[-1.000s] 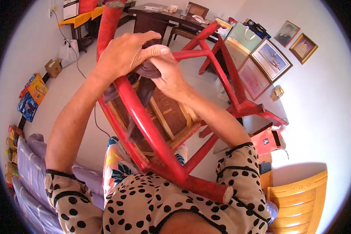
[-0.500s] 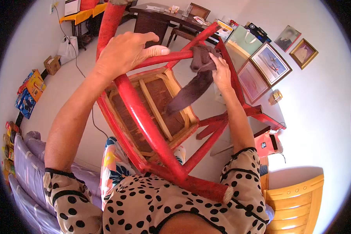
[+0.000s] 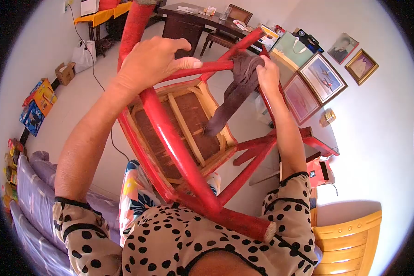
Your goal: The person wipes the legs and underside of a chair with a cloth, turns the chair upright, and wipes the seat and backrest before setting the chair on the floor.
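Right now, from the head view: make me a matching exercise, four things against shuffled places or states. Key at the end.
Things:
1. Bare right hand
2. Dark brown fabric cloth
3. Red wooden chair
4. Yellow slatted wooden backrest

Places or states:
A. Seat underside showing
B. Lower right corner of the view
C. Gripping brown fabric
D. Loose end hanging below a red rung

Pairs: 1-C, 2-D, 3-A, 4-B

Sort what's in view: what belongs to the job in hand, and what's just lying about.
In the job:
Red wooden seat, underside showing, the left hand against it
Dark cloth, bunched on the seat's frame, in the right hand

Just lying about:
White plastic bag
Cardboard box
Green bag
Framed airplane picture
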`<state>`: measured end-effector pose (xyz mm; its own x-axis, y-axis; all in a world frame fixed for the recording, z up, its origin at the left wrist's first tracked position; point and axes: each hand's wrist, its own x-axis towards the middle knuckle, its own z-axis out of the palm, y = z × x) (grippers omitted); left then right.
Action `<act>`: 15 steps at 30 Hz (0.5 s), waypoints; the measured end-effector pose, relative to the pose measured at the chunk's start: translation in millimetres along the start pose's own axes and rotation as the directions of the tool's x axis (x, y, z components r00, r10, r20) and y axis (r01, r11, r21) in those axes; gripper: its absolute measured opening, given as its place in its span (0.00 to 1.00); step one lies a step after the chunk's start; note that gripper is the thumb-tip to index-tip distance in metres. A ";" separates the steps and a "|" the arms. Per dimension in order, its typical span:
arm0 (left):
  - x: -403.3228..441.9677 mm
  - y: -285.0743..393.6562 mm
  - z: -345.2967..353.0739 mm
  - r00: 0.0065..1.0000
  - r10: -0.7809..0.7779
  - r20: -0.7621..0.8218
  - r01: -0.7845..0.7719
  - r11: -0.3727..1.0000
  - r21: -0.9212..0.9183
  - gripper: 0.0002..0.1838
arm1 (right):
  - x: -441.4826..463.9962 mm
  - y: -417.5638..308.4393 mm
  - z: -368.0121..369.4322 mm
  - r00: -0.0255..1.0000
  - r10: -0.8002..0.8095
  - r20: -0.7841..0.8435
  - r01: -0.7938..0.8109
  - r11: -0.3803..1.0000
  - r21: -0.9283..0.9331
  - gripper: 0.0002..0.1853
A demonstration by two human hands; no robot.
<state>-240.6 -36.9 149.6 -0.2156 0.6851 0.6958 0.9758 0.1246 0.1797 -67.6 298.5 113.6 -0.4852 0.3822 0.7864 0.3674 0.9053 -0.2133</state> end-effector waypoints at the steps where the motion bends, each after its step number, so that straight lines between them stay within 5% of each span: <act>1: -1.0 0.7 0.1 1.000 0.013 -0.015 -0.013 1.000 -0.004 0.31 | 8.4 12.8 11.4 0.999 -0.006 -0.037 0.011 0.992 0.129 0.12; 2: -1.5 0.9 0.1 1.000 0.004 -0.004 -0.004 1.000 0.004 0.32 | 8.8 29.7 13.1 0.972 0.198 0.125 -0.229 0.916 0.329 0.11; 4: -1.4 2.1 0.5 1.000 -0.009 0.018 0.009 1.000 0.017 0.34 | 5.1 3.1 -21.6 0.736 0.438 0.516 -0.676 0.512 0.530 0.12; 8: -0.5 -0.3 -2.3 0.999 -0.018 0.028 0.018 1.000 0.003 0.33 | -12.4 15.4 -36.9 0.608 0.456 0.650 -0.783 0.214 0.583 0.15; 9: -0.4 -1.5 -2.8 0.999 -0.027 0.034 0.027 1.000 -0.003 0.33 | -14.7 16.0 -43.7 0.594 0.412 0.691 -0.801 0.229 0.553 0.17; 15: -1.1 -5.2 -0.7 1.000 0.009 -0.014 -0.009 1.000 -0.023 0.29 | 13.1 -1.5 -74.2 0.691 0.477 0.544 -0.622 0.008 0.783 0.20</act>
<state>-245.4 -38.9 148.4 -0.2072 0.6764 0.7068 0.9767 0.1012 0.1894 -15.7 288.4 167.2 -0.5914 0.7964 0.1263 -0.3164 -0.0851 -0.9448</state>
